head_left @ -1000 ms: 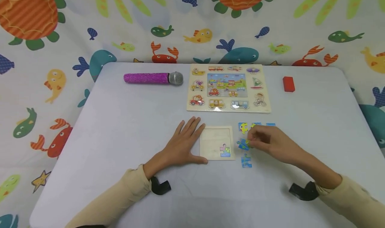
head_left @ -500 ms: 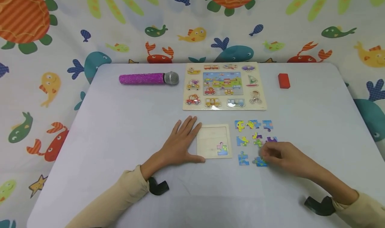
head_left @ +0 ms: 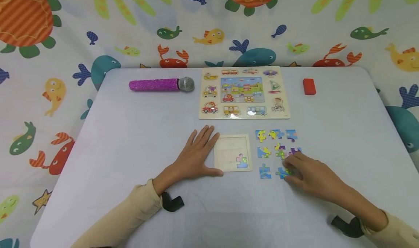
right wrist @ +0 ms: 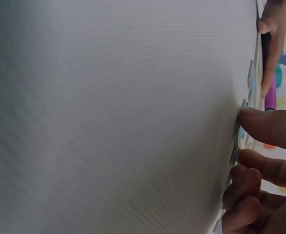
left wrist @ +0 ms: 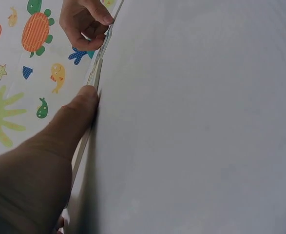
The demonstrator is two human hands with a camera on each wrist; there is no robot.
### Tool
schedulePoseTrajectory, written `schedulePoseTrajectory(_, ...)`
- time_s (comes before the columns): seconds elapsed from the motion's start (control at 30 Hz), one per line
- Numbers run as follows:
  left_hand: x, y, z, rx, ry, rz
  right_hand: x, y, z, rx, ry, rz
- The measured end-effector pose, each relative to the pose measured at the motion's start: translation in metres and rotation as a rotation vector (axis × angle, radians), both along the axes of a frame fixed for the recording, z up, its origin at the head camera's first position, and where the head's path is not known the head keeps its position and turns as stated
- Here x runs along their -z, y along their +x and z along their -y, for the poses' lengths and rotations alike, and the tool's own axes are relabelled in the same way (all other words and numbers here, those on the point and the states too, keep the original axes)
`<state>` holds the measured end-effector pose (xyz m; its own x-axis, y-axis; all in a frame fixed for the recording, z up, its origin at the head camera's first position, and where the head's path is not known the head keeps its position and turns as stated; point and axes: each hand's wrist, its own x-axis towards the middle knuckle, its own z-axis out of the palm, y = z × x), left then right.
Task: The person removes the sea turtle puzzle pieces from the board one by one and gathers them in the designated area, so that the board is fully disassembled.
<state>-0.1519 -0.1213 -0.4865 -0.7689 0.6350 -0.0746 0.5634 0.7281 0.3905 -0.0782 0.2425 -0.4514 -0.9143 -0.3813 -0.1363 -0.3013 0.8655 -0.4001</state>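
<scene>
In the head view my left hand (head_left: pixel 194 159) lies with fingers spread at the left edge of a square wooden puzzle tray (head_left: pixel 226 139), thumb near its front corner. One pink-and-blue jigsaw piece (head_left: pixel 242 161) sits in the tray's lower right corner. Beyond the tray's right side, several loose pieces lie in rough rows, among them a yellow-and-blue piece (head_left: pixel 260 135). My right hand (head_left: pixel 314 175) has thumb and index finger at two edges of a blue-green jigsaw piece (head_left: pixel 282 173) on the table. The right wrist view shows that thumb (right wrist: pixel 267 126) against the piece's edge.
A wooden vehicle puzzle board (head_left: pixel 216 95) lies behind the tray. To its left is a purple microphone (head_left: pixel 154 85); to its right, a red block (head_left: pixel 309 86). A sea-animal curtain (head_left: pixel 137 33) hangs along the table's far edge.
My right hand has moved from the left part of the loose pieces toward the front right, and its thumb and index finger have parted slightly around the blue-green piece. My left hand stays put.
</scene>
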Motion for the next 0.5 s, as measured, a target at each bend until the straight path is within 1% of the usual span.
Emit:
schedulePoseTrajectory(0.17,-0.002,-0.001,0.001,0.001,-0.01,-0.005,-0.002,0.0,0.003,0.006,0.009,-0.009)
schedulePoseTrajectory(0.27,-0.002,-0.001,0.001,0.006,-0.018,-0.013,-0.008,-0.004,0.009,-0.023,-0.005,-0.052)
schedulePoseTrajectory(0.37,-0.002,-0.001,0.002,0.004,-0.013,-0.017,-0.014,-0.013,0.023,-0.078,-0.038,-0.092)
schedulePoseTrajectory(0.5,0.001,0.0,0.002,0.006,-0.008,-0.017,-0.016,-0.029,0.05,-0.142,-0.054,-0.071)
